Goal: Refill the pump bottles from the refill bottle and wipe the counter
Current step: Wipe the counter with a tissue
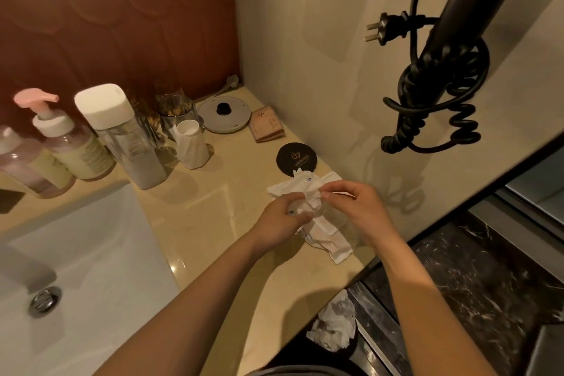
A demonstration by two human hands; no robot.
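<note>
Hands: left hand (282,218), right hand (357,207) both pinch tissue (309,204) between them, over counter (213,207)

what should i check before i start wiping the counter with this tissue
1. tissue gripped: ok, right hand pinches it, left hand holds the tissue pack.
2. tissue clear of pack: cannot tell, bunched between the hands.
3. pump bottle closed: ok, pink pump on.
4. refill bottle capped: ok, white cap on.
5. wiping path on counter: not ok, tissue pack and black coaster lie there.
</note>
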